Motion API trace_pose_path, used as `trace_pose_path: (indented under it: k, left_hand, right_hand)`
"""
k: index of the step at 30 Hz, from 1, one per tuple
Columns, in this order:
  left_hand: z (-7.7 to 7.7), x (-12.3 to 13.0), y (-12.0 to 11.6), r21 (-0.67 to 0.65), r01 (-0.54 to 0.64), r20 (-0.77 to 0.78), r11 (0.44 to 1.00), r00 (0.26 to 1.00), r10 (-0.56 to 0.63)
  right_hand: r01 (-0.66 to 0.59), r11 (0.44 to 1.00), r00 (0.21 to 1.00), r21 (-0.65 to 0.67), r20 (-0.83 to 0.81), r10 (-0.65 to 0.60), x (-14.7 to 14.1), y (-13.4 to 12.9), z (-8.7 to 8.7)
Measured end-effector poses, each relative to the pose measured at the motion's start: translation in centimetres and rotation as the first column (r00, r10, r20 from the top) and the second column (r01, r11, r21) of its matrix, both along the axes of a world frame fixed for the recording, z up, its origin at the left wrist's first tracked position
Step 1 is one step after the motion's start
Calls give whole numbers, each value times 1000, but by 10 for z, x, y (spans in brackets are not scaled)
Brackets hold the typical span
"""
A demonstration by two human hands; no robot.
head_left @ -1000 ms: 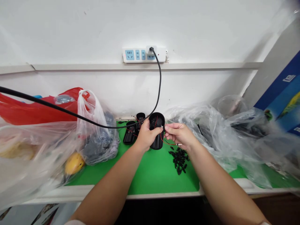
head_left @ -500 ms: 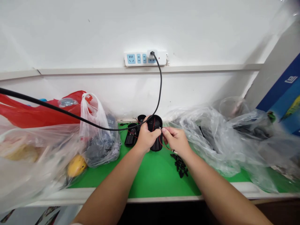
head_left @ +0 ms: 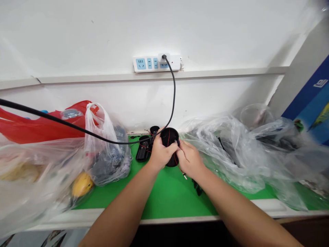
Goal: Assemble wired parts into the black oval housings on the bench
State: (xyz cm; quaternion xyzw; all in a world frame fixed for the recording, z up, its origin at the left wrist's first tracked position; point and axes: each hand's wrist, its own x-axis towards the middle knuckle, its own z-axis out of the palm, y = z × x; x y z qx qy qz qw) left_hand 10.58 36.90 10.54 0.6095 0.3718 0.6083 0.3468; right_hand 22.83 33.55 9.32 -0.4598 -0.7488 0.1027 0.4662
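Note:
Between my hands is a black plastic housing (head_left: 169, 134), hollow and rounded at the top, with a thin red wire (head_left: 175, 158) running across it and hanging out below. My left hand (head_left: 162, 151) is closed around its left side, thumb pressed on the front near a small metal piece. At the right edge, my right hand (head_left: 189, 156) is closed with fingertips against the housing; whether they also pinch a small part is hidden. The wire's pale end (head_left: 185, 177) dangles beside my right hand. Similar black housings (head_left: 143, 151) with red wires lie just left of my left hand.
Small black parts (head_left: 197, 188) lie partly behind my right forearm on the green tabletop (head_left: 169, 199). Clear plastic bags (head_left: 236, 154) spread over the right; a white bag (head_left: 99, 128), red bag (head_left: 51, 125) and yellow object (head_left: 82, 184) are left. A black cable (head_left: 173, 92) hangs from the power strip (head_left: 144, 64) across the view.
My right hand has turned and closed in against the housing's right edge, covering more of the small black parts. The wire end now hangs lower and freely. The view has shifted slightly.

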Motion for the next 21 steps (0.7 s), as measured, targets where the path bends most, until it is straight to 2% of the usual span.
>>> trace_pose_path:
  k: [5, 9, 12, 14, 15, 17, 19, 21]
  left_hand:
    - [-4, 3, 3, -11, -56, -47, 998, 997, 56]
    - [-7, 6, 5, -35, -56, -62, 998, 997, 54]
    - [-6, 5, 4, -87, -33, -18, 996, 999, 32]
    - [0, 3, 1, -194, 37, 70, 980, 997, -24]
    - [3, 2, -2, -266, 106, 130, 958, 989, -73]
    - [10, 0, -8, -403, 285, 239, 869, 950, -201]
    - [15, 0, -16, -497, 443, 290, 746, 895, -338]
    - [15, 2, -21, -538, 552, 306, 637, 832, -463]
  right_hand:
    - [97, 995, 992, -11, 78, -96, -3, 4, -8]
    - [135, 990, 980, -50, 152, -126, -4, 7, -13]
    - [96, 993, 989, -62, 116, -88, -3, 8, -13]
    - [-11, 998, 1000, -62, 26, 13, 0, 11, -11]
    - [-75, 995, 996, -62, -44, 73, 3, 13, -10]
    - [-167, 983, 961, -80, -237, 144, 10, 20, -7]
    - [-214, 970, 868, -116, -477, 135, 19, 27, -5]
    - [-303, 946, 737, -116, -658, 155, 26, 31, -4]
